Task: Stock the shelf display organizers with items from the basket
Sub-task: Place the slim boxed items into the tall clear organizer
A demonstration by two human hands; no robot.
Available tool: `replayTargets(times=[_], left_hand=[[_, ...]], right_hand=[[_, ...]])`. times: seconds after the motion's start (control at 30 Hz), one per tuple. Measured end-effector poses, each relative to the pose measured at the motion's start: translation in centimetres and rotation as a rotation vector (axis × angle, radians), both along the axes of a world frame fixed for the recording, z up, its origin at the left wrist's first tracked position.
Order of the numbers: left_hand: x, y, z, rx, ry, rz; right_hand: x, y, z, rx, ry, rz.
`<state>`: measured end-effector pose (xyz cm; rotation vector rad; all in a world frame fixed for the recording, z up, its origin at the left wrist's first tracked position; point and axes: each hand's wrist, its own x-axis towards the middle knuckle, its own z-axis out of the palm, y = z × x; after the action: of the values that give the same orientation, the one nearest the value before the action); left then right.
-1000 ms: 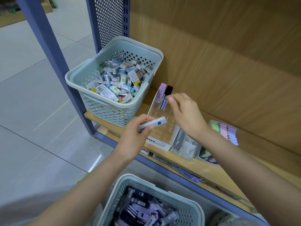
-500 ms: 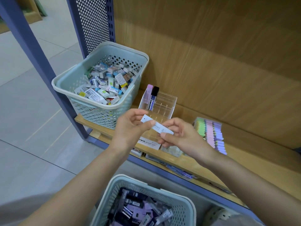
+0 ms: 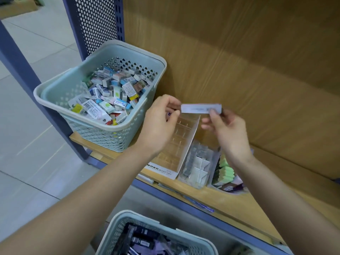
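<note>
Head camera: both hands meet above the clear organizer (image 3: 177, 144), which stands on the wooden shelf (image 3: 230, 201) with a white front label. A slim white box (image 3: 200, 108) lies level in the air just over the organizer's back edge, held at both ends. The left hand (image 3: 160, 124) pinches its left end between thumb and fingertips, so that grip is closed on the box. The right hand (image 3: 226, 129) has its thumb pressed on the right end with fingers curled behind, a grip likewise clamped on the box. The organizer's divided slots in view are bare.

Left of the organizer, touching or just beside it, a pale green basket (image 3: 103, 128) sits on the shelf, heaped with small mixed boxes (image 3: 108, 96). Right of the organizer stands a second clear tray (image 3: 197, 168) holding white packets, and beyond that a tray of green pieces (image 3: 227, 172), partly hidden by the right forearm. Below the organizer, in front of the shelf edge, a second basket (image 3: 139, 220) holds dark and purple packs (image 3: 145, 242). Behind the organizer rises a wood-grain panel (image 3: 239, 61).
</note>
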<state>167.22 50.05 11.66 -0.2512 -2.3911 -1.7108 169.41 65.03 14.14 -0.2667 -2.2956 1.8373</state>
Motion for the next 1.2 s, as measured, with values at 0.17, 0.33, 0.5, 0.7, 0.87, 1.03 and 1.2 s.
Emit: replayTargets(times=[0.17,0.33,0.5,0.7,0.87,1.03,1.2], left_hand=[[-2.8,-0.6,-2.0,-0.398,0.014,-0.036],[-3.3,-1.3,-3.2,-0.575,0.026,-0.131],[-3.2,-1.6,-3.8,-0.595,0.068,-0.154],[-3.0,-1.2,-4.5,-0.613,0.099,-0.128],[-2.9,-1.1,-4.6,-0.619,0.108,-0.117],[-3.0,-1.2,-4.6,-0.611,0.113,-0.120],[-3.0,-1.2,-4.6,-0.631,0.123,-0.115]], right_hand=[[-5.2,1.1,-1.3,0.474,0.098,-0.057],[-7.8,0.1,-2.7,0.678,0.109,0.063],[-8.8,-0.5,-4.6,0.796,0.052,0.173],[-9.0,-0.8,-5.1,0.771,0.131,0.157],[-8.9,-0.7,-4.8,0.826,0.139,0.220],[-8.0,-0.7,-5.7,0.813,0.095,0.252],[-8.1,-1.0,-5.3,0.914,0.147,0.242]])
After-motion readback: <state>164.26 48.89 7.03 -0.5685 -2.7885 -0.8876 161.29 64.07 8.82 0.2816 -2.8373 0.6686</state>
